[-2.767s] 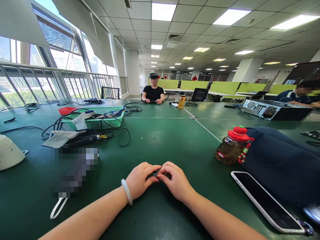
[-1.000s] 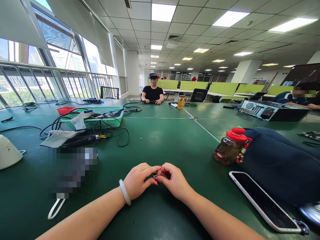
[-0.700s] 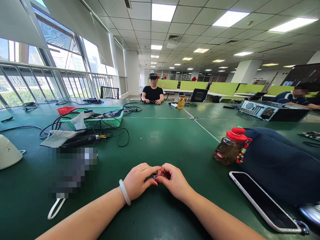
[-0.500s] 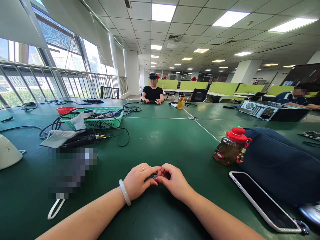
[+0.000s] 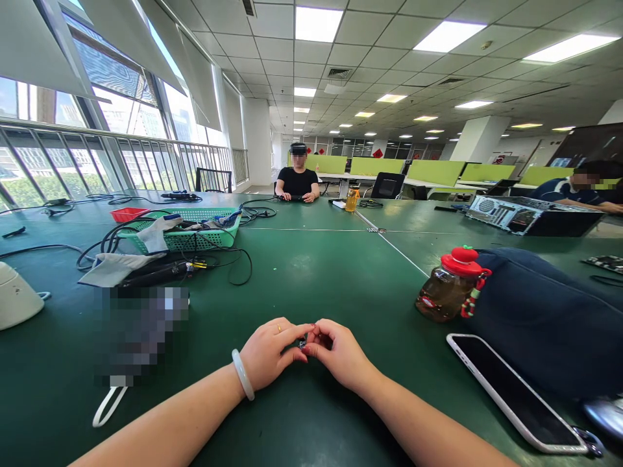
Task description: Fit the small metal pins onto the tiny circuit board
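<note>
My left hand (image 5: 270,353) and my right hand (image 5: 341,353) rest together on the green table (image 5: 311,272), fingertips meeting. Both pinch a tiny dark part (image 5: 302,342) between them; it is too small to name. The left wrist wears a pale bangle (image 5: 242,374) and a ring shows on a left finger. Fingers of both hands are curled closed around the small part.
A phone (image 5: 511,392) lies face up at the right, beside a dark blue bag (image 5: 545,318) and a red-capped bottle (image 5: 450,285). A green basket (image 5: 187,230) with cables and gloves stands at the left. A white device (image 5: 14,298) sits far left. Other people sit across and at the right.
Almost nothing has moved; both hands stay pinched together at the same spot, and the view has shifted very slightly.
</note>
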Tool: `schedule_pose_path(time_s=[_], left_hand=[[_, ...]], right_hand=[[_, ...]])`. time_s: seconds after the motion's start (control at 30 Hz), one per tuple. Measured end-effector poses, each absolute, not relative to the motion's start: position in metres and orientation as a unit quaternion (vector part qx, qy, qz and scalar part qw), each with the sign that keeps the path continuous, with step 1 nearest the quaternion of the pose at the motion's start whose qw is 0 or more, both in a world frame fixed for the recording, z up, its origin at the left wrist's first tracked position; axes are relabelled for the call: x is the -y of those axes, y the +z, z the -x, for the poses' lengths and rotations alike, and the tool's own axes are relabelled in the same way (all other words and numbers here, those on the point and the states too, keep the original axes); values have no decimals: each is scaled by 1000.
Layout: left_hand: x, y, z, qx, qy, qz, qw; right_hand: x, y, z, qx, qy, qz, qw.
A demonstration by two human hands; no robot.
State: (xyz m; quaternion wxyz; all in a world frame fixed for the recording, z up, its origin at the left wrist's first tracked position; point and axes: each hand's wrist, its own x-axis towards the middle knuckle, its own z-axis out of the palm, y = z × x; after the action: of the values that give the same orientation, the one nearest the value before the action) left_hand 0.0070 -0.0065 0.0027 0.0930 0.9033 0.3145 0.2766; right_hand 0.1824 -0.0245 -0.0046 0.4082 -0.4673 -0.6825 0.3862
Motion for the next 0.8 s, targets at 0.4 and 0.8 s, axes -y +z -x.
schedule_pose_path(time_s=[0.4,0.8], left_hand=[[0,2,-6,-408,296,-843,190],[-4,1,-4,-453,301,-808,228]], right_hand=[[-3,6,-236,524,650,352,423],[-10,15,-255,403,726,311,462]])
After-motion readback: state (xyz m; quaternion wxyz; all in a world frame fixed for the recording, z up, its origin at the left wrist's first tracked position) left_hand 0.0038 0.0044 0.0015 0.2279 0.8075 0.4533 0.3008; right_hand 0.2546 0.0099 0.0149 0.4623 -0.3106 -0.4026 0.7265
